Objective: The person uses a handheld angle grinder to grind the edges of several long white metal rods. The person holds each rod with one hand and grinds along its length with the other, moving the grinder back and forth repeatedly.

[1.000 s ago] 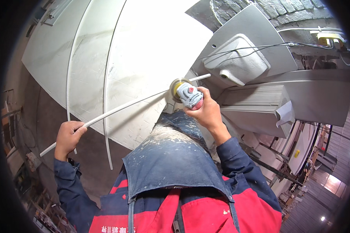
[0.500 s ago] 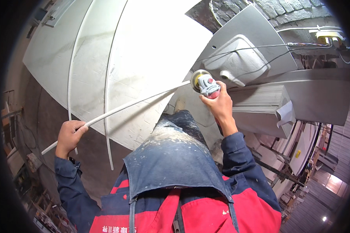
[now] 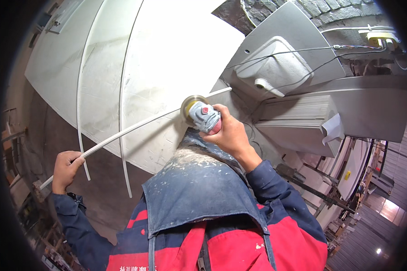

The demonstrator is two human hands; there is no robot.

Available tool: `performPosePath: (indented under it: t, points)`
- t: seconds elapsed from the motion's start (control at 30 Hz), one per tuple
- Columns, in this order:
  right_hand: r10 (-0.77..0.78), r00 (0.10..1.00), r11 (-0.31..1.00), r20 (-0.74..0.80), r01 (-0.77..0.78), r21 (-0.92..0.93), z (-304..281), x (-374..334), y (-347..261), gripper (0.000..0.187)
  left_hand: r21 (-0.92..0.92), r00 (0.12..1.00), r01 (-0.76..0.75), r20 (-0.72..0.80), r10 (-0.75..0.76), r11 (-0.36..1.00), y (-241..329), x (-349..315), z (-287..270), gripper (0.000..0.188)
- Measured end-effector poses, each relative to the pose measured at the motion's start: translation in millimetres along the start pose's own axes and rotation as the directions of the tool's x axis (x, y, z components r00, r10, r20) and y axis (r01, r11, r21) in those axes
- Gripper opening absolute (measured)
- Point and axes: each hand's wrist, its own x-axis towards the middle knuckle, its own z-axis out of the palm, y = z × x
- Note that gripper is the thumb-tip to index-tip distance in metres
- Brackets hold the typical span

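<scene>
My left hand (image 3: 67,169) is closed around a long thin white strip (image 3: 117,136) near its lower left end. The strip slants up to the right over a large white board (image 3: 167,49), and its far end sticks out past the board's edge. In my right hand (image 3: 234,134) is an angle grinder (image 3: 204,116), grey with a red part. Its round disc (image 3: 192,103) is at the strip, toward the far end; whether it cuts into the strip I cannot tell. Two more white strips, one left (image 3: 80,95) and one right (image 3: 122,99), lie across the board, ends overhanging the near edge.
A grey panel with a moulded basin (image 3: 276,63) leans at the upper right, with cables (image 3: 303,52) running across it to a power strip (image 3: 380,36). Below stands a stack of pale slabs (image 3: 298,110). Racks with boards (image 3: 348,176) are farther right. A brick wall (image 3: 348,13) rises behind.
My right hand has moved the grinder left along the strip, away from its far end. My left hand has shifted slightly left and down with the strip.
</scene>
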Motion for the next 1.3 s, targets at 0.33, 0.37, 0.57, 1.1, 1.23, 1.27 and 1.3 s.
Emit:
performPosePath:
  t: [0.33,0.37,0.57,1.1,1.23,1.27,1.3]
  points:
    - [0.184,0.970,0.976,-0.161,-0.199,-0.089,-31,23,47,0.085,0.004,0.998,-0.054,0.018,0.053,0.999,-21,8,5,0.021]
    - [0.193,0.967,0.975,-0.169,-0.209,-0.081,-34,24,50,0.085,0.005,0.998,-0.051,0.021,0.051,0.999,-21,8,4,0.021]
    - [0.181,0.951,0.975,-0.252,-0.206,-0.079,-42,31,71,0.087,-0.003,0.998,-0.056,0.006,0.056,0.998,-23,11,6,0.021]
    - [0.283,0.894,0.954,-0.348,-0.301,0.002,-62,62,103,0.091,-0.030,0.999,-0.046,0.023,0.046,0.998,-25,13,4,0.023]
    - [0.292,0.881,0.952,-0.371,-0.306,0.022,-57,66,110,0.091,-0.027,0.999,-0.015,0.038,0.016,1.000,-20,11,2,0.024]
    - [0.313,0.853,0.946,-0.418,-0.319,0.058,-54,60,109,0.086,-0.024,0.999,-0.008,0.045,0.009,1.000,-18,11,1,0.024]
    - [0.287,0.861,0.956,-0.420,-0.283,0.074,-54,59,106,0.086,-0.021,0.999,-0.001,0.053,0.002,1.000,-15,11,0,0.024]
